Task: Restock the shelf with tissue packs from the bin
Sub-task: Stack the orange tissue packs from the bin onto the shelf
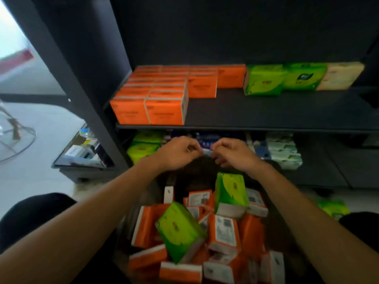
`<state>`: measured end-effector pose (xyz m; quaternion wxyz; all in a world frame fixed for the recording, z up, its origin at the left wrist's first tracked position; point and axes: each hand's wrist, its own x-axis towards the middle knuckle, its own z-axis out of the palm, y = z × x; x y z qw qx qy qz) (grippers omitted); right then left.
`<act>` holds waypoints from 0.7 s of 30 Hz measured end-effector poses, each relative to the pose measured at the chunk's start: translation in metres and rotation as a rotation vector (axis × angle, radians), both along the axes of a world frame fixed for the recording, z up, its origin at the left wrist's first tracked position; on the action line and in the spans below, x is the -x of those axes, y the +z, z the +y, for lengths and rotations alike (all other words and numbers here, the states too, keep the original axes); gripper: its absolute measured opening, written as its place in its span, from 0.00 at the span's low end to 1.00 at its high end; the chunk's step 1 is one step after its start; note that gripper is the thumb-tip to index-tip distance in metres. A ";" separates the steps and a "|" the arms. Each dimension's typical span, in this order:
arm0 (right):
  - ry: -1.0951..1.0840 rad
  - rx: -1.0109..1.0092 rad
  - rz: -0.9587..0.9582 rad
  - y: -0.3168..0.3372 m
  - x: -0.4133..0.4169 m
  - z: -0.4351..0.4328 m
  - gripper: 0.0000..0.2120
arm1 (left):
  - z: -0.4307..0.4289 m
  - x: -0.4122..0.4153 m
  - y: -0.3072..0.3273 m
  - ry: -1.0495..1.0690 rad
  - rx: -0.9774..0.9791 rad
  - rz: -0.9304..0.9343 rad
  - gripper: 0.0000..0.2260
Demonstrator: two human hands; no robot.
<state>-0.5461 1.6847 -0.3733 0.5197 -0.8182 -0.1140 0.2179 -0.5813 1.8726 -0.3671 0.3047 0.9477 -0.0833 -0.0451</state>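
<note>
Left hand (180, 153) and right hand (232, 154) curl near glossy brick-shaped tissue packs (180, 232).

We cannot tell whether the blurred left hand (178, 153) and right hand (231, 153) pinch anything; the dark rectangular bin (192, 179) is cut off by the bottom edge; print on the shelved orange rectangular tissue packs (166, 112) is unreadable.

Floor (47, 128): pale, smooth, brightly lit from the left. Far left, a bright glazed opening (9, 35), blurred, with a red band (17, 59) across it. A round wire base (18, 146) stands on the floor at left. Right of it is a low black tray unit (82, 160) holding small boxes. The black shelving unit's upright (67, 89) slants across. Its back panel (225, 27) is dark and unlit.
</note>
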 end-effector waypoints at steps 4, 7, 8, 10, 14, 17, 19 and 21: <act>0.105 0.113 0.017 -0.061 0.039 -0.001 0.09 | 0.000 0.036 -0.050 0.007 0.003 0.130 0.07; 0.157 0.198 0.030 -0.096 0.060 0.000 0.07 | 0.007 0.054 -0.083 0.028 0.003 0.200 0.07; 0.166 0.217 0.029 -0.106 0.065 0.001 0.05 | 0.009 0.057 -0.091 0.026 0.000 0.214 0.07; 0.194 0.270 0.005 -0.122 0.069 0.000 0.04 | 0.012 0.061 -0.105 0.012 -0.011 0.243 0.08; 0.186 0.560 -0.081 -0.138 0.068 -0.016 0.08 | 0.005 0.061 -0.123 0.051 0.018 0.246 0.08; 0.103 0.787 -0.068 -0.157 0.066 -0.040 0.12 | -0.010 0.062 -0.143 -0.016 -0.038 0.315 0.08; 0.129 0.923 0.003 -0.176 0.067 -0.051 0.22 | -0.020 0.061 -0.155 -0.081 -0.124 0.369 0.08; 0.142 0.978 0.050 -0.190 0.070 -0.054 0.27 | -0.031 0.058 -0.162 -0.140 -0.228 0.376 0.10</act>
